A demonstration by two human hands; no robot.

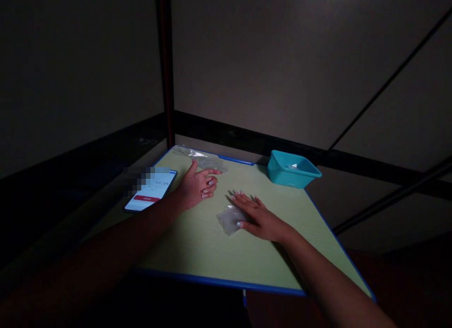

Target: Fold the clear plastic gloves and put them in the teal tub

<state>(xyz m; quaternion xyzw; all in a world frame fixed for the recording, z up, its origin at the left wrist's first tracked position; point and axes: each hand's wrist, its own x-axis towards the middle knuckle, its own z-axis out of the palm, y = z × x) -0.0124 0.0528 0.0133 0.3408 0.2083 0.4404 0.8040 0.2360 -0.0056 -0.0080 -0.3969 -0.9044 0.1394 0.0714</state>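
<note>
My right hand (256, 218) lies nearly flat, palm down, with its fingers stretched out over a small clear plastic bag (228, 220) on the table. The hand covers the bag's right part, and the thumb rests at its edge. To the left, my left hand (199, 186) is turned partly palm up, with thumb and index finger apart and the other fingers loosely bent; nothing shows in it. Just beyond its fingertips lies a heap of clear plastic film or bags (212, 162) at the table's far edge.
A phone (148, 194) with its screen lit lies left of my left hand, near the table's left edge. At the far right corner stands a turquoise plastic basket (287, 176) with something pale inside. The pale green table (197, 252) has blue edging; walls stand close behind.
</note>
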